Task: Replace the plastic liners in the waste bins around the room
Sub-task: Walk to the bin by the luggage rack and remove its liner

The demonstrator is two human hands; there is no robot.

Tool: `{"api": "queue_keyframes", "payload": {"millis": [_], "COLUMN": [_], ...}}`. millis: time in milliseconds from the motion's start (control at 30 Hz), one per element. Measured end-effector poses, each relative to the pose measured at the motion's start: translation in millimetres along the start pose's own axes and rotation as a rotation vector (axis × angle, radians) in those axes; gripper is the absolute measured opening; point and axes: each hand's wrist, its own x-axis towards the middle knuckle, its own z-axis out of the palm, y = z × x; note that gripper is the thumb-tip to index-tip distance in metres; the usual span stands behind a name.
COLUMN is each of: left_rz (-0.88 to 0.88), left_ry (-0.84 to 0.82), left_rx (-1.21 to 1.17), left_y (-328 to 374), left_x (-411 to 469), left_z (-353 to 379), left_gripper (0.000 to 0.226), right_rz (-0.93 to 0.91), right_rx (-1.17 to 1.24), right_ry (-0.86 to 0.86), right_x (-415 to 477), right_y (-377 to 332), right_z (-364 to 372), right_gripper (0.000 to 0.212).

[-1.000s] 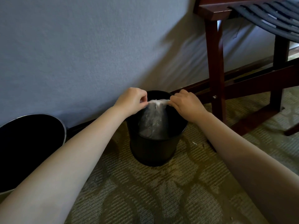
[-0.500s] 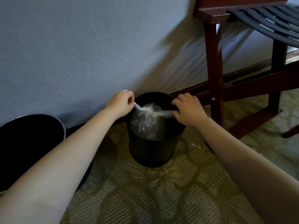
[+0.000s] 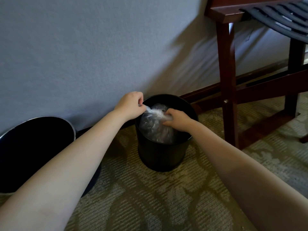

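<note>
A small black waste bin (image 3: 160, 155) stands on the carpet against the wall. Inside it sits a clear plastic liner (image 3: 155, 129), bunched and twisted at its top, with dark contents showing through. My left hand (image 3: 130, 105) is at the bin's left rim and pinches one twisted end of the liner. My right hand (image 3: 176, 120) reaches down into the bin's mouth and grips the gathered plastic near the middle. The twisted strand runs taut between both hands.
A larger black bin with a shiny rim (image 3: 33, 152) stands at the left, partly behind my left forearm. A dark wooden luggage rack (image 3: 228, 84) with black straps stands at the right, its leg close to the small bin. The grey wall lies behind.
My right hand moved left and down into the bin, gripping the liner's neck. My left hand stayed at the left rim, still holding the twisted end.
</note>
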Motion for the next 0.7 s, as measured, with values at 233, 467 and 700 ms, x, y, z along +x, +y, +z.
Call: {"api": "queue_keyframes", "payload": {"millis": [233, 467, 700], "left_rz": [0.054, 0.011, 0.087], "left_ry": [-0.35, -0.09, 0.13], "left_rx": [-0.037, -0.198, -0.371], "left_y": [24.6, 36.7, 83.4], "left_x": [4.0, 14.1, 18.9], "left_z": [9.4, 6.8, -37.1], "left_gripper": [0.084, 0.027, 0.011], "right_rz": [-0.132, -0.163, -0.192], "right_rx": [0.096, 0.273, 0.547], "right_ry": [0.219, 0.236, 0.486], "right_x": [-11.3, -24.5, -49.5], "right_y": [-13.6, -12.1, -25.9], "right_z": [-35.9, -73.4, -110.3], "right_gripper": [0.018, 0.053, 0.031]}}
